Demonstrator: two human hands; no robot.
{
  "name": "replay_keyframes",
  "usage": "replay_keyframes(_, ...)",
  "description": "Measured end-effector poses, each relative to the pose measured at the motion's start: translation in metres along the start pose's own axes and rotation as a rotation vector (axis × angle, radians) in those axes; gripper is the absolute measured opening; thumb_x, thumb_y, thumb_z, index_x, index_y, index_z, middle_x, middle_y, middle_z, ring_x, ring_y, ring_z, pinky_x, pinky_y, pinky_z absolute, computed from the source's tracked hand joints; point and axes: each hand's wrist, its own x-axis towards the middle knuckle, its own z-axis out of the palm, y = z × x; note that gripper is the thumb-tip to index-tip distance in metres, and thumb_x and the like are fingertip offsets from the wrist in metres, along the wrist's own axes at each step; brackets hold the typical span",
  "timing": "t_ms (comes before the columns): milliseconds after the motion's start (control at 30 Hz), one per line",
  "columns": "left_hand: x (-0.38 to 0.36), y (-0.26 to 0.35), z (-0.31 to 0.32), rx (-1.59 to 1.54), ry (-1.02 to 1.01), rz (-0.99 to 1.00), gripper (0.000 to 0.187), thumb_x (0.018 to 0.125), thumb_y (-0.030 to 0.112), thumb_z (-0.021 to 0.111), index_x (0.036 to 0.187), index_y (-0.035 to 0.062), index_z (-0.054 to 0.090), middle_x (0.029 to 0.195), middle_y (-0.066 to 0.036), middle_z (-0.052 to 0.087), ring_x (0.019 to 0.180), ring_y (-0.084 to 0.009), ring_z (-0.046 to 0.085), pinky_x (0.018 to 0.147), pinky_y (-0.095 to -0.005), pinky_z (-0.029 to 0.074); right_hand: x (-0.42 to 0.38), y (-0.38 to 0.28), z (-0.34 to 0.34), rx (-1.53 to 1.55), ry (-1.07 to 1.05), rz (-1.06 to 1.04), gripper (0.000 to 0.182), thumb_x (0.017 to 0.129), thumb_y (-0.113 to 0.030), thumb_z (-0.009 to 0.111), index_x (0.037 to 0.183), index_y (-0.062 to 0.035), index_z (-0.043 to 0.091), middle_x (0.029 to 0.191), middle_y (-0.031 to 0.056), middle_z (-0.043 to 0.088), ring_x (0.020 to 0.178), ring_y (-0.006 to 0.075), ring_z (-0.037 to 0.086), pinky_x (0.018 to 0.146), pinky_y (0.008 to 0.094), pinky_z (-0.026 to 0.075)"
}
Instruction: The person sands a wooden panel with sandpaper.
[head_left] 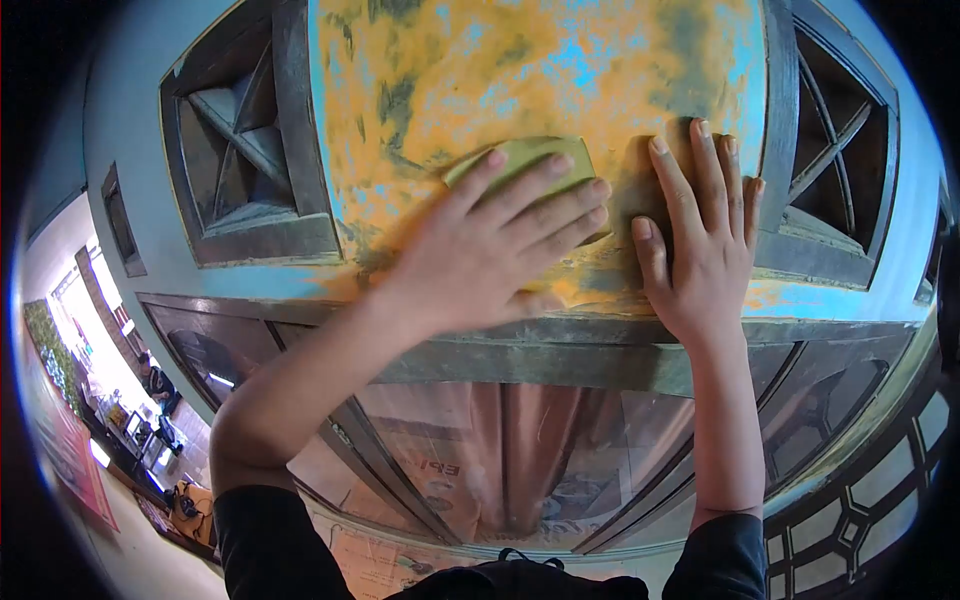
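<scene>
My left hand (500, 235) presses a yellow-green sheet (535, 158), perhaps sandpaper, flat against the wall panel (450, 70). Its fingers lie spread over the sheet, whose upper edge and right corner show past them. The panel has patchy orange, blue and dark paint. To the right, my right hand (705, 245) rests flat on the same panel with its fingers apart and nothing in it.
Dark wooden vents with crossed bars flank the panel, one left (240, 140) and one right (830, 140). Below runs a wooden frame (540, 362) above glass panes with curtains. A person (155, 382) sits in the far left background.
</scene>
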Motion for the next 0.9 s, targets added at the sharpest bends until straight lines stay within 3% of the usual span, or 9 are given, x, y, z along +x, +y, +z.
replay_keyframes(133, 0.036, -0.1, -0.036, 0.308, 0.28, -0.26, 0.076, 0.095, 0.057, 0.052, 0.158, 0.0183, 0.034, 0.167, -0.004, 0.025, 0.155, -0.0283, 0.018, 0.124, -0.0558, 0.013, 0.007, 0.004, -0.005, 0.005, -0.021, -0.024, 0.054, 0.098, -0.042, 0.055, 0.149, -0.0279, 0.05, 0.161, 0.0093, 0.037, 0.15, 0.0345, 0.029, 0.12, 0.061, 0.018)
replay_keyframes(233, 0.056, -0.091, -0.033, 0.3, 0.37, -0.306, 0.075, 0.095, 0.056, 0.052, 0.158, 0.0179, 0.035, 0.166, -0.004, 0.027, 0.154, -0.0286, 0.02, 0.124, -0.054, 0.015, 0.004, 0.009, 0.001, 0.001, 0.007, -0.034, 0.059, 0.1, -0.052, 0.048, 0.151, -0.0225, 0.047, 0.16, 0.0133, 0.037, 0.149, 0.037, 0.031, 0.12, 0.0614, 0.018)
replay_keyframes(333, 0.047, -0.011, -0.021, 0.054, 0.105, -0.028, 0.07, 0.098, 0.05, 0.051, 0.157, 0.0168, 0.035, 0.165, -0.005, 0.029, 0.153, -0.0301, 0.024, 0.124, -0.0539, 0.016, 0.0, 0.021, 0.007, 0.37, 0.174, -0.046, 0.072, 0.1, -0.063, 0.039, 0.152, -0.0141, 0.044, 0.159, 0.0187, 0.037, 0.148, 0.0402, 0.033, 0.119, 0.0617, 0.017)
replay_keyframes(367, 0.047, -0.012, -0.018, 0.048, 0.116, 0.003, 0.067, 0.099, 0.047, 0.05, 0.157, 0.0168, 0.035, 0.164, -0.006, 0.032, 0.152, -0.0296, 0.026, 0.124, -0.0542, 0.016, -0.001, 0.021, 0.005, 0.405, 0.172, -0.013, 0.083, 0.098, -0.071, 0.035, 0.153, -0.0087, 0.042, 0.158, 0.0226, 0.037, 0.146, 0.0423, 0.034, 0.119, 0.0618, 0.016)
replay_keyframes(467, 0.068, -0.065, -0.037, 0.275, 0.249, -0.045, 0.066, 0.098, 0.045, 0.05, 0.156, 0.0179, 0.037, 0.163, -0.007, 0.034, 0.151, -0.0304, 0.027, 0.124, -0.0541, 0.017, -0.001, 0.026, 0.006, 0.44, 0.175, -0.041, 0.083, 0.098, -0.07, 0.036, 0.152, -0.0079, 0.042, 0.157, 0.0223, 0.038, 0.145, 0.0421, 0.036, 0.118, 0.062, 0.017)
replay_keyframes(600, 0.087, -0.082, -0.044, 0.106, 0.417, -0.015, 0.05, 0.094, 0.019, 0.055, 0.144, 0.0182, 0.055, 0.149, -0.008, 0.051, 0.14, -0.0346, 0.044, 0.12, -0.0486, 0.031, -0.004, 0.029, 0.006, 0.443, 0.168, -0.073, 0.08, 0.099, -0.068, 0.038, 0.151, -0.0068, 0.044, 0.154, 0.023, 0.042, 0.143, 0.0413, 0.04, 0.118, 0.062, 0.019)
replay_keyframes(633, 0.085, -0.075, -0.038, 0.058, 0.496, 0.044, 0.041, 0.089, 0.013, 0.062, 0.128, 0.0191, 0.067, 0.133, -0.003, 0.062, 0.127, -0.0296, 0.057, 0.11, -0.043, 0.043, -0.004, 0.029, 0.005, 0.456, 0.186, -0.085, 0.079, 0.1, -0.066, 0.039, 0.149, -0.0047, 0.045, 0.151, 0.024, 0.045, 0.141, 0.0432, 0.042, 0.117, 0.0612, 0.021)
replay_keyframes(767, 0.077, -0.057, -0.034, 0.23, 0.64, 0.182, 0.021, 0.082, 0.018, 0.068, 0.1, 0.0267, 0.076, 0.106, 0.01, 0.068, 0.109, -0.016, 0.062, 0.09, -0.0373, 0.048, -0.008, 0.03, 0.005, 0.612, 0.238, -0.142, 0.074, 0.101, -0.063, 0.04, 0.142, -0.0025, 0.053, 0.143, 0.0282, 0.05, 0.133, 0.0455, 0.05, 0.115, 0.0563, 0.031)
replay_keyframes(900, 0.074, -0.048, -0.035, 0.16, 0.562, 0.306, 0.017, 0.079, 0.022, 0.071, 0.097, 0.0232, 0.074, 0.11, 0.008, 0.069, 0.111, -0.0176, 0.062, 0.092, -0.0397, 0.049, -0.008, 0.029, 0.008, 0.624, 0.411, -0.425, 0.066, 0.102, -0.057, 0.043, 0.133, -0.0018, 0.062, 0.139, 0.0264, 0.054, 0.128, 0.0443, 0.055, 0.113, 0.0543, 0.038)
